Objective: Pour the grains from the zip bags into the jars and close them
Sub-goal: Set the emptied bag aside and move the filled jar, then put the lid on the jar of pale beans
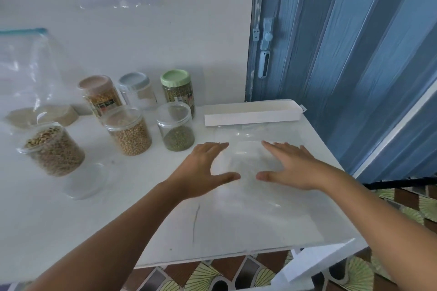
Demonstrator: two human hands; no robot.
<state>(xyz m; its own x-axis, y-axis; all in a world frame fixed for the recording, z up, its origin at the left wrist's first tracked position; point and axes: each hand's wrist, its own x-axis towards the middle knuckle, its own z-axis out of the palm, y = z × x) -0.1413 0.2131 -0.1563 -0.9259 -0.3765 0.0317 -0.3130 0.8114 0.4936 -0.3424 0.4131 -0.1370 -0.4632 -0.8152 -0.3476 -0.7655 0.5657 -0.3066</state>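
Flat, zip bag [248, 163] under both fingers [212, 147].

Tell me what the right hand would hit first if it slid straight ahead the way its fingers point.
The right hand lies flat on the empty clear bag, fingers aimed up and slightly left. Going on, it would most likely meet the long white box at the table's far edge first; depth is hard to judge.

Jars [132, 123] left on table [142, 231]; box [253, 114] right, bag [255, 184] before it.
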